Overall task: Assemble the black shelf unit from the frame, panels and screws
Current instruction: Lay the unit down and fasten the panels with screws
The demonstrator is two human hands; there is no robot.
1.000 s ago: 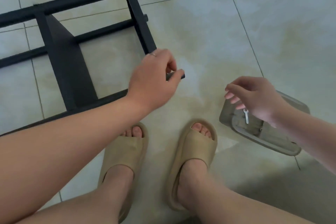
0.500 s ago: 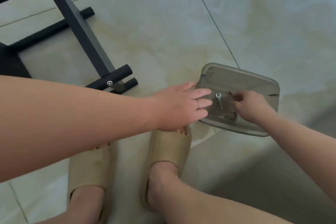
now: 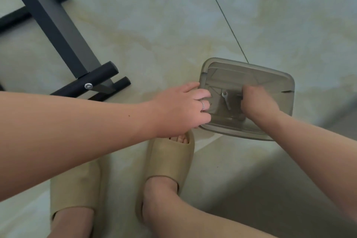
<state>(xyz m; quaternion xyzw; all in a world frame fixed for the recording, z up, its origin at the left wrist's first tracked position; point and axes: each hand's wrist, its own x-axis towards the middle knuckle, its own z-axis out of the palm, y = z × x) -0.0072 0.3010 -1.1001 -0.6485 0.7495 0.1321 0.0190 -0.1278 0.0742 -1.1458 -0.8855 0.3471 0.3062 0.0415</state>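
Digging into the smoky plastic tray point(image 3: 278, 75) with the right grip point(image 3: 257, 102), fingers point(image 3: 248, 92) curled (tips hidden, cannot tell whether pinching anything). Steadying the tray's left rim with the flat left grip point(image 3: 179, 108), small spanner point(image 3: 226, 100) between. Probably fetching a screw; next, carrying it left to the black frame point(image 3: 58, 25) on the floor point(image 3: 173, 25).

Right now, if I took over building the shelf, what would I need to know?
Left hand: rests on the left rim of the tub, fingers fairly straight.
Right hand: down inside the tub, fingers curled; whether it holds anything is hidden.
Wrench: lies in the tub between the hands.
Frame: lies on the floor, to the left.
Done: one screw sits in a frame joint.
Left: probably fetch hardware from the tub and fit the rest; no panels in view.
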